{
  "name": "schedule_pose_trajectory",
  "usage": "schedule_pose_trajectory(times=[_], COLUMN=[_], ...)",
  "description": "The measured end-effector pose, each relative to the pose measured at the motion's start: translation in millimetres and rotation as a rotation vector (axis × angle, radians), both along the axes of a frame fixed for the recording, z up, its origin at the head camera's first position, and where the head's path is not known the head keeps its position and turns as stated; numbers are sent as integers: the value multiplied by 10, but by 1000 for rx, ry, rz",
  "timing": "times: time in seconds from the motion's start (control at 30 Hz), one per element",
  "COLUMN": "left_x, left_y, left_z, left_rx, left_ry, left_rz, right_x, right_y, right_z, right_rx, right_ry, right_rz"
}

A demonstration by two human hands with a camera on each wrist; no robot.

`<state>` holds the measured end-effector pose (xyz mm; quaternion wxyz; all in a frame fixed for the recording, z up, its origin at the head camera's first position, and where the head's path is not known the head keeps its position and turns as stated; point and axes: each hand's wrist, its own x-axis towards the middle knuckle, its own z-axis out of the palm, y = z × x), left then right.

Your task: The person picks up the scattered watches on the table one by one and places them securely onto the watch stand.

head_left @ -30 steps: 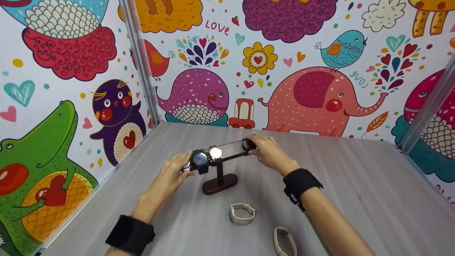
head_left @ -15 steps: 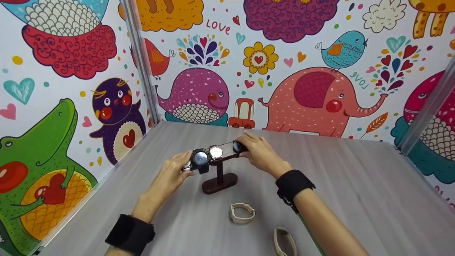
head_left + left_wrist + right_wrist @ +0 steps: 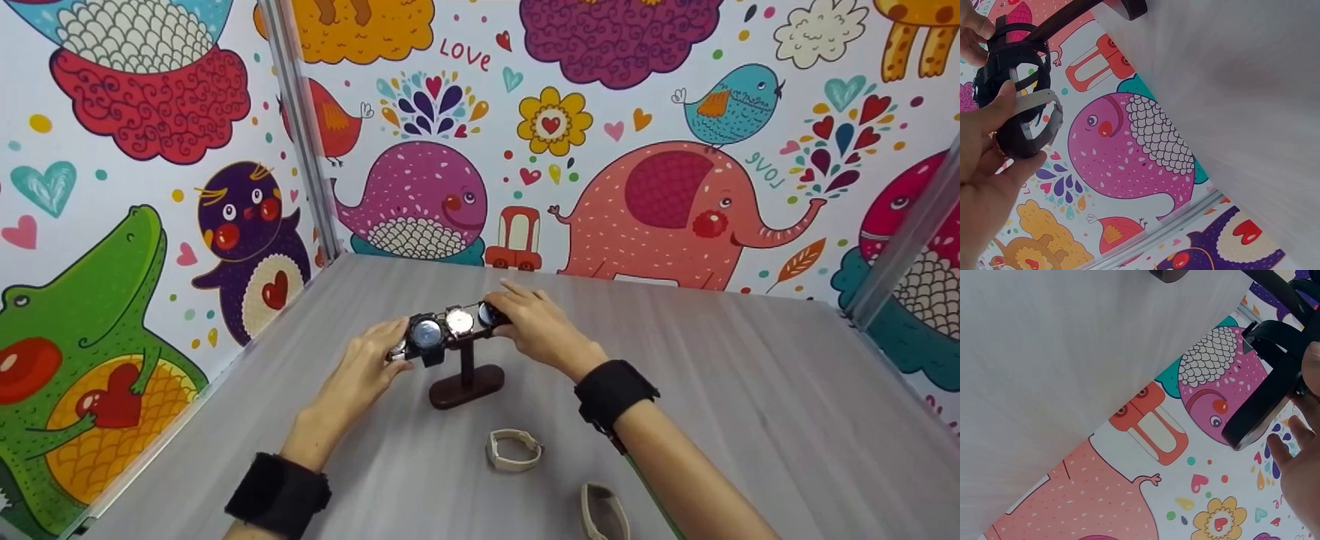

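A cartoon-printed wall (image 3: 615,90) backs the grey table (image 3: 712,390). Head view: the left hand (image 3: 364,360) grips the left end of the watch stand (image 3: 467,365); the right hand (image 3: 538,328) pinches a black watch (image 3: 489,313) on its bar. Left wrist: thumb against a pale strap (image 3: 1032,100). Right wrist: hand partly cropped.

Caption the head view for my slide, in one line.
Both hands gripping the ends of a row of watches on a dark stand, two beige bands lying nearer on the table.

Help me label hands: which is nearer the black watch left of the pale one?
Left: left hand is close beside the black watch; right hand, beyond the pale watch.
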<state>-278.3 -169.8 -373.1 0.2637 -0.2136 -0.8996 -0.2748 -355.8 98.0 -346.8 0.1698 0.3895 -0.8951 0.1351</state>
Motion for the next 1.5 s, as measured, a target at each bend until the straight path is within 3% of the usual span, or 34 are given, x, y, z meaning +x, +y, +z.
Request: schedule_pose_trajectory(times=[0.2,0.63,0.7,0.9,0.97,1.13,1.5], left_x=[13,48,78,237,300,417,552], left_y=[4,51,87,255,326,519,811], left_z=[-7,-64,-50,9,35,70,-29], left_rx=[-7,-11,-10,-27,-20,-31,-21], left_ry=[1,59,92,289,309,259,121], left_rz=[6,-28,-32,-36,-29,-45,-174], right_x=[16,53,80,242,309,495,806], right_y=[-57,47,91,213,243,328,473], right_z=[-19,-55,-42,11,12,4,-54], right_rx=[0,-57,-86,-176,-184,-176,-159], right_ry=[-1,-140,-146,-135,-118,-46,60], right_rz=[9,-19,-15,-2,5,26,88])
